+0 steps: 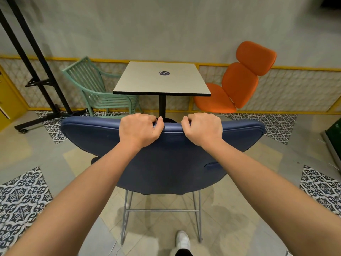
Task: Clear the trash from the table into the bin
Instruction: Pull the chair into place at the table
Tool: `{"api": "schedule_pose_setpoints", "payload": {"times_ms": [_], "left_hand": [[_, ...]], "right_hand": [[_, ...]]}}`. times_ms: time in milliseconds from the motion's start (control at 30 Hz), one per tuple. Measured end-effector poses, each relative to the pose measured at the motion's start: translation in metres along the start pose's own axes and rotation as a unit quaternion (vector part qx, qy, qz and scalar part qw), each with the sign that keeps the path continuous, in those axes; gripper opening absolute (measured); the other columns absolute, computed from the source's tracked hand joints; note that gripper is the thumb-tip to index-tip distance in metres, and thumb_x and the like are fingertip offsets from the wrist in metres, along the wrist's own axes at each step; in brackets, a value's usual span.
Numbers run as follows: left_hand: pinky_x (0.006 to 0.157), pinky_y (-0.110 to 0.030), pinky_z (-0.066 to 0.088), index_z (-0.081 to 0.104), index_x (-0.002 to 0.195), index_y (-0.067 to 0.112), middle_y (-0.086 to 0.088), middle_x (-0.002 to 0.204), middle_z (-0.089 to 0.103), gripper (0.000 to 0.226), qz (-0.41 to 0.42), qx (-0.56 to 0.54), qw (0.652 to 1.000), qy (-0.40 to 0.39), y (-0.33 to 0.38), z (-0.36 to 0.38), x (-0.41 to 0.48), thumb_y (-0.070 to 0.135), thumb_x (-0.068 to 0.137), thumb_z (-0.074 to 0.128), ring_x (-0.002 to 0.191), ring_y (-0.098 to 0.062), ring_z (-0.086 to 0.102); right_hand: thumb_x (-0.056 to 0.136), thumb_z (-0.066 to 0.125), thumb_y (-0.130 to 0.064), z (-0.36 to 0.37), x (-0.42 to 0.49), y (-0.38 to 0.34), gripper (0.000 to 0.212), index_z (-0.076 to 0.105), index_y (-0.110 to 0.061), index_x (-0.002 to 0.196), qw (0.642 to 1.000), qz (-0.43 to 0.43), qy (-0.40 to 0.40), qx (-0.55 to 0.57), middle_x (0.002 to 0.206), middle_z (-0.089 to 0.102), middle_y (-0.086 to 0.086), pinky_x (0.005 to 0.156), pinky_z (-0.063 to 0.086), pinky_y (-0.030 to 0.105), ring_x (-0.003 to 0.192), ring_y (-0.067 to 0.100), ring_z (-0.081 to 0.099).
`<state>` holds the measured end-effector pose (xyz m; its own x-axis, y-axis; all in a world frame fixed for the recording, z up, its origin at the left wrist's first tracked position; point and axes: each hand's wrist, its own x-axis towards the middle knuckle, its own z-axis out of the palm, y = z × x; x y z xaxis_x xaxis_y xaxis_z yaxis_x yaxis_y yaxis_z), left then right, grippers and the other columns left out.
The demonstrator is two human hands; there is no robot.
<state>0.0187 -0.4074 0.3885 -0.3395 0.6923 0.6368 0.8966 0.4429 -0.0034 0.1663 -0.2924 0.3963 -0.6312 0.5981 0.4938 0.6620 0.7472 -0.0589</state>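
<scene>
Square pale-grey tabletop with a black edge stands on a black pedestal post by the far wall, straight ahead of me and beyond the padded blue chair back that I grip from behind. A round dark sticker lies flat near the tabletop's middle.

My left hand and right hand sit side by side, close but apart, on the blue chair's top edge. On each, the fingers are curled over the far side and the thumb is hooked at the rim, so both hold the chair. My bare forearms reach forward from the lower corners of the view.

A mint-green slatted chair stands at the tabletop's left side, its seat reaching partly under it. An orange cushioned chair with a two-part back stands at the right side, just beside the tabletop's near corner.

The blue chair rests on thin grey metal legs on a pale floor set with black-and-white patterned tiles. A white shoe shows at the bottom of the view, on my side of the chair legs.

A black metal stand on castors rises at far left, well apart from the tabletop. A yellow trim strip runs along the wall behind the chairs. A dark green object shows at the right edge; I cannot tell what it is.
</scene>
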Motion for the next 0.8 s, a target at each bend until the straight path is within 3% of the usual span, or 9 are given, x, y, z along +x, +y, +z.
{"api": "schedule_pose_setpoints", "payload": {"times_ms": [233,533,800], "left_hand": [[0.045,-0.017,0.011,0.061,0.052,0.017,0.003,0.044,0.043,0.058,-0.012,-0.003,1.000,0.003,0.001,0.013,0.015,0.047,0.085,0.024,0.044,-0.020,0.041],[0.044,-0.018,0.012,0.063,0.053,0.016,-0.001,0.045,0.052,0.061,-0.025,0.003,1.000,0.005,-0.005,0.040,0.045,0.048,0.083,0.021,0.044,-0.020,0.040],[0.047,-0.015,0.008,0.056,0.045,0.016,0.004,0.040,0.034,0.054,-0.045,0.005,0.999,0.007,-0.012,0.065,0.079,0.045,0.083,0.030,0.040,-0.018,0.033]], "right_hand": [[0.085,0.021,-0.043,0.010,0.018,0.006,0.052,0.064,-0.018,0.069,1.000,-0.004,0.007,0.015,0.061,0.053,-0.003,0.046,0.014,0.022,0.056,0.017,0.044],[0.088,0.025,-0.042,0.031,0.053,0.016,0.050,0.066,-0.019,0.070,1.000,0.000,0.015,0.009,0.061,0.054,-0.004,0.045,0.017,0.020,0.056,0.014,0.046],[0.090,0.029,-0.041,0.053,0.091,0.025,0.048,0.066,-0.019,0.071,1.000,0.001,0.016,0.007,0.061,0.053,-0.004,0.045,0.017,0.019,0.056,0.014,0.046]]}}
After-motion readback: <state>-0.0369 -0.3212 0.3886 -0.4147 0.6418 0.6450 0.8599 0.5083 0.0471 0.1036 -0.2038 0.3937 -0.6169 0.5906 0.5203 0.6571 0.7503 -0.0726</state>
